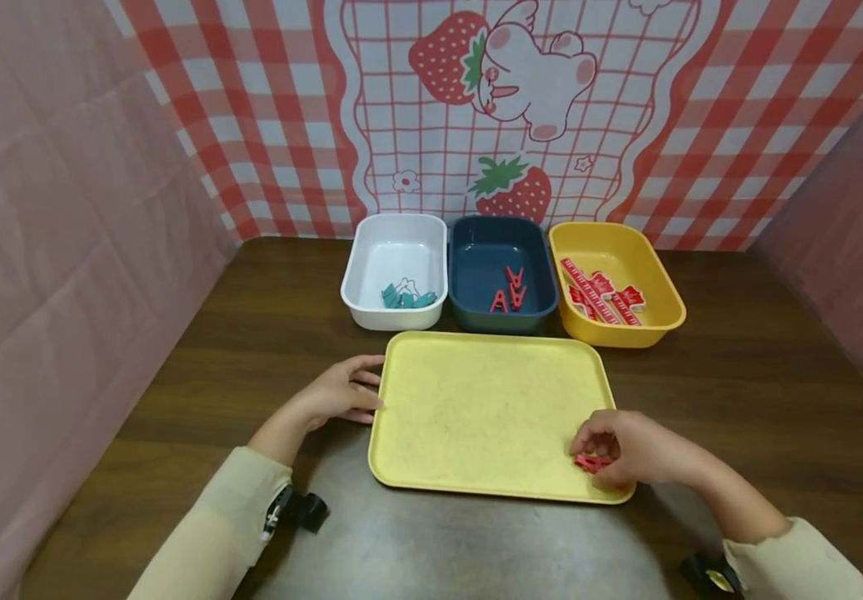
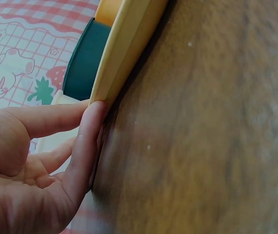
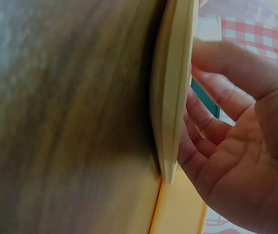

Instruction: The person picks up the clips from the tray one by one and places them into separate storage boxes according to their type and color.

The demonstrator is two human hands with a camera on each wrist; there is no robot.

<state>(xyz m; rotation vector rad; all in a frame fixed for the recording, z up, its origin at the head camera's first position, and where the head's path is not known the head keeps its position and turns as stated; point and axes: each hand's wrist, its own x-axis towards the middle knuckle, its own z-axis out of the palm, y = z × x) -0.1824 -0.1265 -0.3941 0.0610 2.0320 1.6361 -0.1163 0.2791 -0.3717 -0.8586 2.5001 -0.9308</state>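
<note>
A shallow yellow tray (image 1: 491,408) lies in front of the person. At its left edge, the left hand (image 1: 345,390) touches the rim with fairly straight fingers; in the left wrist view, the fingertips (image 2: 98,108) meet the tray's rim. Over the tray's near right corner, the right hand (image 1: 630,446) curls thumb and fingers around small red clothespins (image 1: 591,463), partly covered by the hand. From the right wrist view, the tray's raised side (image 3: 175,97) hides most of what the right fingers (image 3: 202,117) hold.
Behind the tray stand a white bin (image 1: 356,287) with teal clips (image 1: 407,296), a dark blue bin (image 1: 476,242) with several red clothespins (image 1: 516,296), and a yellow bin (image 1: 660,292) with red-and-white pieces (image 1: 600,292). A checked cloth (image 1: 274,108) hangs behind them.
</note>
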